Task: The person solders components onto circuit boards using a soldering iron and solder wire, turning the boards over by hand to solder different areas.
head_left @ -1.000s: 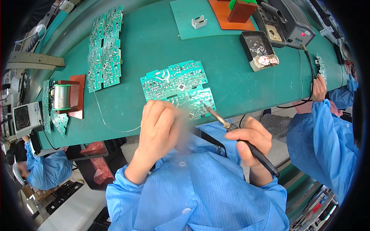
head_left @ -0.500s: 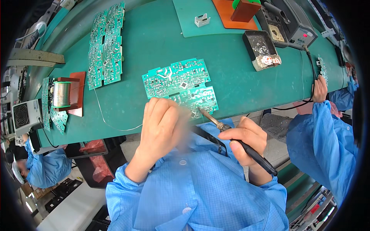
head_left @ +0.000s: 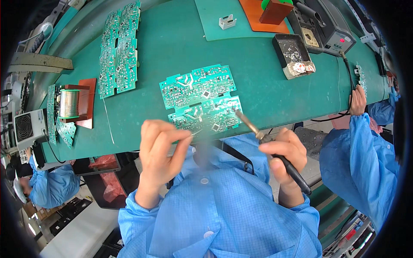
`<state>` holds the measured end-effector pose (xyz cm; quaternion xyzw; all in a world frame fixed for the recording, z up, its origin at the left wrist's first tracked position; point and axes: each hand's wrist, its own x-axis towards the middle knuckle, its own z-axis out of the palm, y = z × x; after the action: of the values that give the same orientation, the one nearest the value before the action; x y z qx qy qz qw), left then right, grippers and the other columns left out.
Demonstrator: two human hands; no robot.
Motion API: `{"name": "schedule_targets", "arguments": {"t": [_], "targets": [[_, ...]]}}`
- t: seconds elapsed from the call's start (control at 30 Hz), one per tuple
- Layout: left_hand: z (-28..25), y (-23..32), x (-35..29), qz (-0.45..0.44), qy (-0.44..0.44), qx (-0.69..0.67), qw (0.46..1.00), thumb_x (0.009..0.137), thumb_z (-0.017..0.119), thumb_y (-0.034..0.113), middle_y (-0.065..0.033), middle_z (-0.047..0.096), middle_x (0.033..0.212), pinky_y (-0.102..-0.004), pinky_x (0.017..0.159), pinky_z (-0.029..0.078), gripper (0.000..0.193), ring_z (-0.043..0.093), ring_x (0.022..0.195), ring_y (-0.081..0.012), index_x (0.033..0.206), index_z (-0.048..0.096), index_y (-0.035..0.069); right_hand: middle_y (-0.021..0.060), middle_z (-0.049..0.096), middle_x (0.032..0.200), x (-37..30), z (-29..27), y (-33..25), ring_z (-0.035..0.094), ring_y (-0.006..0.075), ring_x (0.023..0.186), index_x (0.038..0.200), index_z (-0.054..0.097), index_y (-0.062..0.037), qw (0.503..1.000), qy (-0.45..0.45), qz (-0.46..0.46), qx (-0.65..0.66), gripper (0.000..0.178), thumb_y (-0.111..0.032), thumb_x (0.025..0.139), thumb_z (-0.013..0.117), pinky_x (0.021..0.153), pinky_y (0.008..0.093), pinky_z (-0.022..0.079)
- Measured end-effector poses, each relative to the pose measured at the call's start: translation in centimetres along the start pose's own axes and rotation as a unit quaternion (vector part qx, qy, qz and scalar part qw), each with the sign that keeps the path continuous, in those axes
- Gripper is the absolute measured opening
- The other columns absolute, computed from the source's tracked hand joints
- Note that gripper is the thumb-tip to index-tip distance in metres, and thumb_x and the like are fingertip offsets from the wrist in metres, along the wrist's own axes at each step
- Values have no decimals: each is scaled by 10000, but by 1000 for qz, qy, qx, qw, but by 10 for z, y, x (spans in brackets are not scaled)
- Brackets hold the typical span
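Observation:
A green circuit board panel [head_left: 183, 96], covered with small parts, lies near the table's front edge. My right hand [head_left: 289, 154] is wrapped round a soldering iron [head_left: 297, 176] like a pen. The iron's metal tip is at the board's right side, by the lower section; whether it touches cannot be made out. My left hand [head_left: 160, 148] is closed in a pinch at the board's lower left corner. A thin end of solder wire sticks out past its fingertips. More of the solder wire [head_left: 109, 124] trails across the table on the left. A blurred smear covers part of the board's front edge.
A solder spool [head_left: 69, 103] stands at the left, near a tall circuit board panel [head_left: 118, 51]. Towards the back are a white connector [head_left: 226, 22], a black tray [head_left: 291, 48] and a soldering station [head_left: 335, 36]. A co-worker's hand [head_left: 357, 101] is at the right.
My left hand has moved left and down, off the board's middle, uncovering its lower section. The soldering iron has shifted right and its tip sits higher on the board.

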<state>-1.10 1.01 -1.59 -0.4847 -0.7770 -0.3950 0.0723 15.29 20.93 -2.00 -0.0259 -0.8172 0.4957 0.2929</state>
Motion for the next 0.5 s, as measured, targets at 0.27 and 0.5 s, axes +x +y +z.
{"name": "schedule_targets", "arguments": {"t": [0.27,0.5], "targets": [[-29,-10,-38,-29,-53,-46,997,571,711,49,-63,503,719,-338,609,383,195,482,687,-228,739,610,56,100,594,775,11,6,21,559,201,721,990,590,-62,996,-18,28,-88,391,-34,631,743,648,299,445],[-7,-8,-30,-10,-16,15,1000,607,720,68,-109,559,1034,-372,802,413,338,525,981,-302,932,623,73,87,632,929,23,23,40,569,280,874,1002,580,-88,982,-53,-61,-170,454,20,588,733,753,349,467]]}}
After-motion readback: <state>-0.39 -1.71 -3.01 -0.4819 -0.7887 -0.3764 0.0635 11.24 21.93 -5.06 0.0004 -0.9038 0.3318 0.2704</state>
